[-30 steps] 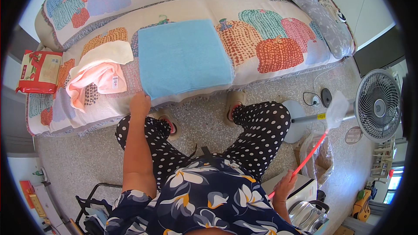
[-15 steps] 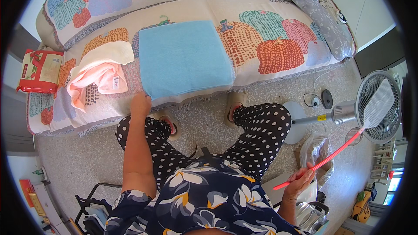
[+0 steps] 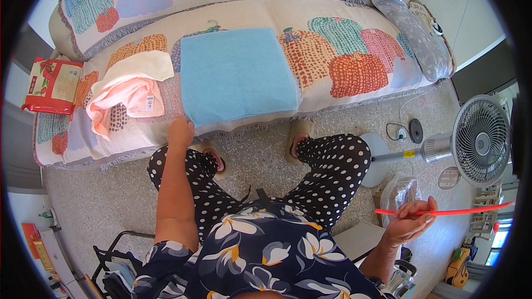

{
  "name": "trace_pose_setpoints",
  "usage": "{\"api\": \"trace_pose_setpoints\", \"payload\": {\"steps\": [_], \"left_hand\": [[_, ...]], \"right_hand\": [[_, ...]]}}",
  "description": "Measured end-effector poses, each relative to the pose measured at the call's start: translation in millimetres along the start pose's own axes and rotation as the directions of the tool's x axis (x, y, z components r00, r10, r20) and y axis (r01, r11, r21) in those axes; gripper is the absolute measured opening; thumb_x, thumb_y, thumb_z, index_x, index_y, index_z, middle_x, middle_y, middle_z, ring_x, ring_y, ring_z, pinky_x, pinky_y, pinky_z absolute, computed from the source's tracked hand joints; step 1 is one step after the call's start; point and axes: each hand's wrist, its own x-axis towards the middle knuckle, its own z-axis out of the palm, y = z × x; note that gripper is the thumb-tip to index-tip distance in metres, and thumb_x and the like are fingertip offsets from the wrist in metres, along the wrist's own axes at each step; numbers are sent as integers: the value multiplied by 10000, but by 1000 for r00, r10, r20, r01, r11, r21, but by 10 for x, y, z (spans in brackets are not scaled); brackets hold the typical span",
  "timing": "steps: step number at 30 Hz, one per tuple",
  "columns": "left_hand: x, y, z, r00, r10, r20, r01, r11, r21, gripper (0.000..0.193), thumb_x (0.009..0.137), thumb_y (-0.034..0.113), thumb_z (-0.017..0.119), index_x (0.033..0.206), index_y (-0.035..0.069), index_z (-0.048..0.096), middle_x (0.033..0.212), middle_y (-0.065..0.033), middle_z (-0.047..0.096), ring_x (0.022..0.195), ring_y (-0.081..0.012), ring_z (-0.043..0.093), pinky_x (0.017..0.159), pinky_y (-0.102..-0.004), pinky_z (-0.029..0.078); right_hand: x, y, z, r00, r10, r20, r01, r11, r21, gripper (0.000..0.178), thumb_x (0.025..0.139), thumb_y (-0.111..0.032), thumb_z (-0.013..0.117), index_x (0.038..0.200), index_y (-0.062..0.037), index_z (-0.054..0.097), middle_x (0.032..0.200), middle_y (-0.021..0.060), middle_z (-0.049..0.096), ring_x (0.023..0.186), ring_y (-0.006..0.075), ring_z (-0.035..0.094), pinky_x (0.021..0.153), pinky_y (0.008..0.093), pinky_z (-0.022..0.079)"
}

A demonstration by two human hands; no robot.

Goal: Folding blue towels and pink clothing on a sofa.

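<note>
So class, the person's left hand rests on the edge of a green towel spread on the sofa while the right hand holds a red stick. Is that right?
Not quite: the head view shows the towel is light blue, not green. The left hand does rest on its edge on the sofa, and the right hand holds the red stick.

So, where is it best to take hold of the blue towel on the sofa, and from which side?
Probably the near left corner of the blue towel, from the front edge of the sofa. The towel lies flat and spread, its near edge reaches the seat front, and the left hand rests at that corner.
</note>
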Motion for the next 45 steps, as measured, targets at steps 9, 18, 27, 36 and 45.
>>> {"api": "trace_pose_setpoints", "payload": {"steps": [9,18,27,36,45], "left_hand": [[14,36,-13,999,-39,-5,39,999,-6,244,754,199,510,791,-15,621,809,-246,610,802,-399,590,734,-464,453],[37,0,27,999,-32,-18,32,999,-2,243,751,198,512,785,-21,613,794,-244,609,787,-401,590,734,-468,453],[-14,-43,-21,999,-47,9,46,998,49,246,771,206,501,803,-17,600,828,-240,604,801,-400,583,741,-474,449],[-28,-46,-24,999,-33,36,36,996,-85,248,743,199,521,787,-32,600,822,-250,599,796,-411,577,742,-471,448],[38,115,4,995,-102,7,101,994,52,264,745,202,527,834,-32,611,862,-248,613,830,-388,595,768,-457,458]], "right_hand": [[345,-162,231,978,-209,24,206,975,87,501,937,-444,333,1132,9,418,655,36,379,446,94,355,387,213,315],[639,-214,594,946,-305,112,277,937,211,503,926,-457,358,1146,-10,423,669,39,389,456,98,364,390,228,321],[707,-114,1202,888,-351,297,189,867,460,463,910,-432,433,1127,-23,446,643,29,398,451,92,351,375,213,296],[1033,1375,1915,428,426,797,720,372,-586,344,922,-308,370,879,-6,530,787,239,605,766,418,585,674,516,439],[1403,1012,1522,516,195,834,639,561,-526,352,933,-326,373,857,-11,511,782,224,594,744,415,567,645,490,417]]}}
